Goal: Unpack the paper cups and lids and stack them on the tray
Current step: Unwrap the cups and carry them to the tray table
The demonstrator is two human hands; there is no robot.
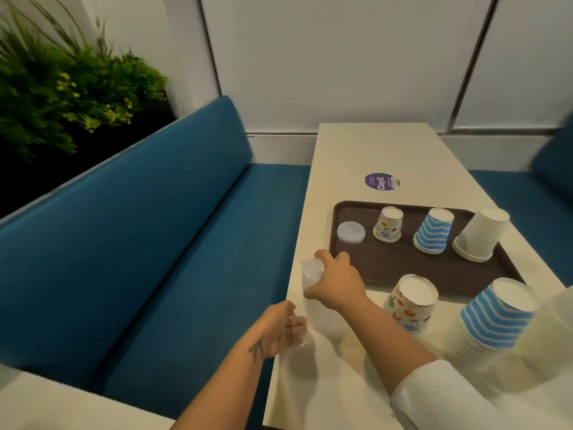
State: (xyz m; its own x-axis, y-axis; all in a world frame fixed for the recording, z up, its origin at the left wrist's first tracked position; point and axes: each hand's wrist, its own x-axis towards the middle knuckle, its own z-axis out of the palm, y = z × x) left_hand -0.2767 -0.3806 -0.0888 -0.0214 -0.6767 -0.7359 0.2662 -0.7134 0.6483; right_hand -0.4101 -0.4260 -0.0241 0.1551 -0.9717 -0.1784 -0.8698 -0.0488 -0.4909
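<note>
Right hand (336, 282) grips a clear sleeve of lids (311, 276) at the desk's (372, 150) left edge, just beside the brown tray (403, 265) — left hand (283, 328) pinches the wrap's loose end — three cup stacks stand inverted on that tray

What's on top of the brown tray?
On the brown tray sit a small stack of clear lids and three upside-down cup stacks: patterned, blue-striped and plain white. Whether anything hides underneath the cups cannot be seen.
</note>
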